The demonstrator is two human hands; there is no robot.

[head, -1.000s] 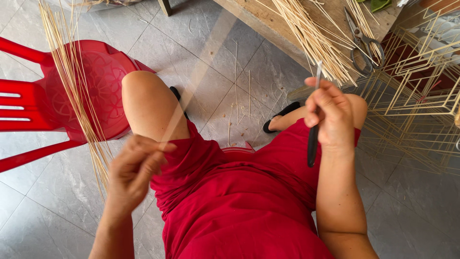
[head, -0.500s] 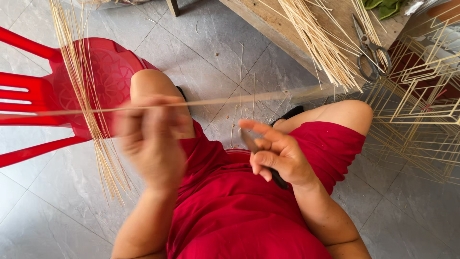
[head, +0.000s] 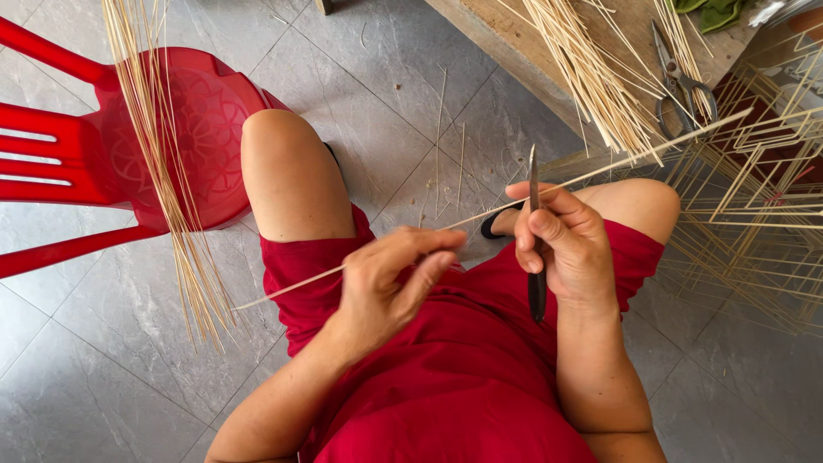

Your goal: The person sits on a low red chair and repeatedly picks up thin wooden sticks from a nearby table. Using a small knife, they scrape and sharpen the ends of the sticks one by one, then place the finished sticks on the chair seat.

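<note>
The thin stick (head: pixel 514 199) lies with its long axis from 8 to 2 o'clock across the lap. The left hand (head: pixel 390 283) pinches its lower part; the right hand (head: pixel 566 249), at 2 o'clock from it, grips a knife (head: pixel 535 231) upright, blade touching the stick

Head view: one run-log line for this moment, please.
left hand: pinches thin stick | right hand: grips knife, blade up against stick | seat: red chair
</note>
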